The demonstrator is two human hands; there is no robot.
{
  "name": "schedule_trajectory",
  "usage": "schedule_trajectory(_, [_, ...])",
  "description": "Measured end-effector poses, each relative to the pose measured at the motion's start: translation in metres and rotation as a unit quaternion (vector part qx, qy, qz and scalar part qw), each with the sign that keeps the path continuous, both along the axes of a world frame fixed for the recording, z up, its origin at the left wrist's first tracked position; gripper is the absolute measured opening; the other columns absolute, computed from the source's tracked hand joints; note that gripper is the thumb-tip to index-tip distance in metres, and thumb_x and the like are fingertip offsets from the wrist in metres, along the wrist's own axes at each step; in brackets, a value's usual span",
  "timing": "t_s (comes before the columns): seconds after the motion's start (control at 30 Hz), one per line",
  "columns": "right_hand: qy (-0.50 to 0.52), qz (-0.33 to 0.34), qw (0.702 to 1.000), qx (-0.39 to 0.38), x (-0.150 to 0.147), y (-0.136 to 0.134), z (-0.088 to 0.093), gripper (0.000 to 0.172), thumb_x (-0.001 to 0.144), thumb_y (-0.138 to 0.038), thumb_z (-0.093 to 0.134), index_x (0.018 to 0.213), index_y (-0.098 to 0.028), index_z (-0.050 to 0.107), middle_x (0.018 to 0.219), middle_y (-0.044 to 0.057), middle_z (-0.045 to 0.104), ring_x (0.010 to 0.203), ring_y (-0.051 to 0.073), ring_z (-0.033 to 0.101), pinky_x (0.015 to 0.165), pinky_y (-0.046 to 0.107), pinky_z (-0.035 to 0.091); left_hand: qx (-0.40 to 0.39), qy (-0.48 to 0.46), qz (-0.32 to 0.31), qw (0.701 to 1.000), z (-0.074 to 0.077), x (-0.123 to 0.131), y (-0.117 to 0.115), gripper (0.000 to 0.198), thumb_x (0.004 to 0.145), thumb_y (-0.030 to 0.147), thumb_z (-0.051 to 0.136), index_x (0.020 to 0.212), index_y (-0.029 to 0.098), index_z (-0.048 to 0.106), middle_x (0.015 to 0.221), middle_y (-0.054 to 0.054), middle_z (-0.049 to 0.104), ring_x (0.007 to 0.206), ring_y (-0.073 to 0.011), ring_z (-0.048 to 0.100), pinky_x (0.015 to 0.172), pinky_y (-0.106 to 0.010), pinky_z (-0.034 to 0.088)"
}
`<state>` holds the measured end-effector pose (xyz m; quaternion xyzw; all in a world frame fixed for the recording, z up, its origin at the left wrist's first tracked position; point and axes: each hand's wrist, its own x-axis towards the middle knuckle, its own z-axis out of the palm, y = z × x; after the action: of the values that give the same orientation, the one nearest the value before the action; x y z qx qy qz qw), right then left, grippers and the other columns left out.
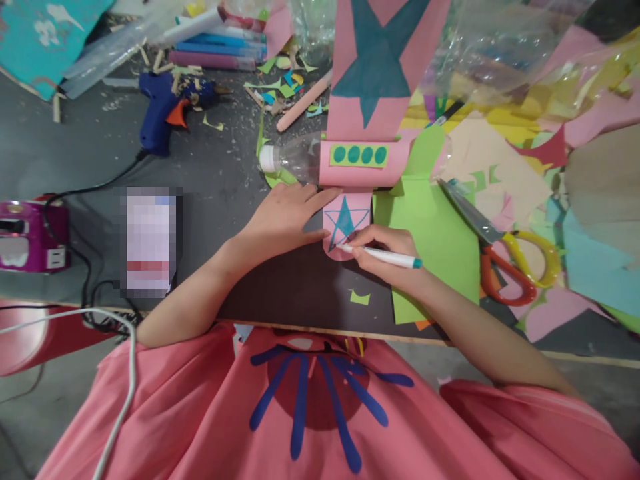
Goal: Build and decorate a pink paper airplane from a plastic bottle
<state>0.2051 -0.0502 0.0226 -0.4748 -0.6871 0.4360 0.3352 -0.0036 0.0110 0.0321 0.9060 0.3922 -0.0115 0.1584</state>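
Observation:
In my right hand [387, 250] is a white marker [387, 256] with a teal end, its tip on a small pink paper flap [327, 220]. A star outlined in teal, partly coloured in, shows on that flap. My left hand [293, 217] lies with fingers spread at the flap's left edge, touching it. Just above, a clear plastic bottle [300, 159] with a white cap lies on its side, wrapped in pink paper. A green strip [359, 156] with several teal dots is on the wrap. Beyond it stretches a larger pink piece with a big teal star [375, 60].
Scissors [505, 250] with red and yellow handles lie at right, beside green paper [435, 247] and many scraps. A blue glue gun [163, 110], its cord trailing left, sits near a blurred-out phone-like object [149, 241] and a purple box [33, 237]. Markers [220, 50] lie at the back.

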Motion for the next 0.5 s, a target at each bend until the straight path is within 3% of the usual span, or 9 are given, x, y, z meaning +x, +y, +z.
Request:
schedule_trajectory(0.13, [0.018, -0.091, 0.995, -0.048, -0.0010, -0.0004, -0.0015, 0.008, 0.077, -0.026, 0.065, 0.073, -0.020, 0.062, 0.060, -0.002, 0.064, 0.049, 0.009, 0.054, 0.046, 0.021, 0.040, -0.008, 0.001, 0.006, 1.000, 0.0013, 0.0006, 0.0002, 0.059, 0.088, 0.044, 0.053, 0.141, 0.020, 0.040, 0.111, -0.011, 0.061, 0.101, -0.0286, 0.056, 0.081, -0.037, 0.039])
schedule_trajectory(0.5, [0.024, -0.083, 0.995, -0.048, 0.0000, 0.0004, -0.0068, 0.008, 0.077, -0.026, 0.067, 0.076, -0.019, 0.063, 0.061, -0.002, 0.065, 0.050, 0.009, 0.057, 0.048, 0.020, 0.042, -0.007, 0.006, 0.003, 1.000, 0.0009, 0.0016, 0.0009, 0.059, 0.088, 0.046, 0.052, 0.141, 0.020, 0.040, 0.111, -0.011, 0.061, 0.100, -0.0282, 0.057, 0.080, -0.037, 0.038])
